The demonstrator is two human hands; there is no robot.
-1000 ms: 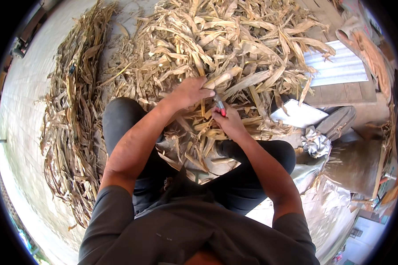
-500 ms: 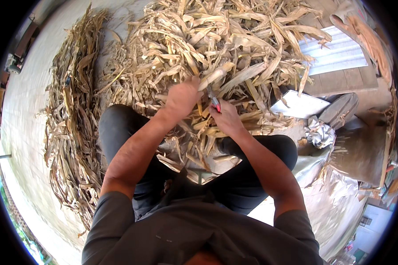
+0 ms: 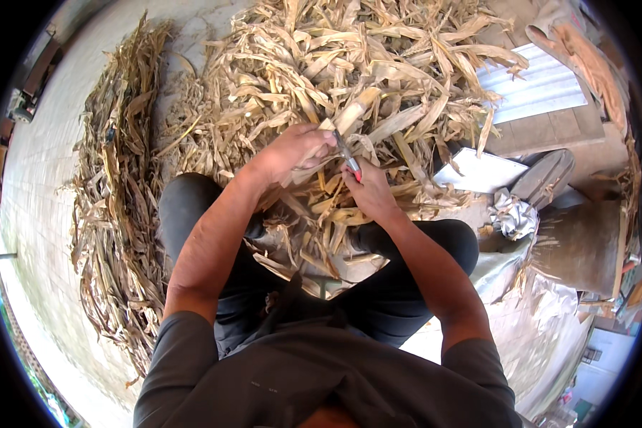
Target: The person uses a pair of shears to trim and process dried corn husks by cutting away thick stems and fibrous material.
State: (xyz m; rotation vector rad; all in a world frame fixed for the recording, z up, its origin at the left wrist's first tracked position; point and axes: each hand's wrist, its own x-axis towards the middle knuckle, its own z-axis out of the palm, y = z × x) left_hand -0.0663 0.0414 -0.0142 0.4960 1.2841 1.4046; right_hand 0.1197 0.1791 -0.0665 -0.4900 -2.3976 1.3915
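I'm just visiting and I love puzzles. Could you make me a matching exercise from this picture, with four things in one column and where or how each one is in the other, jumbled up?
Things
1. Red-ended tool
2. Ridged sheet
3. Long row of dry leaves
4. Silvery wad

Places and states
A. On the floor at the person's left
B. Crumpled, just to the right of the right knee
C. In the person's right hand
D. Pale, in the upper right of the picture

Right pairs: 1-C, 2-D, 3-A, 4-B
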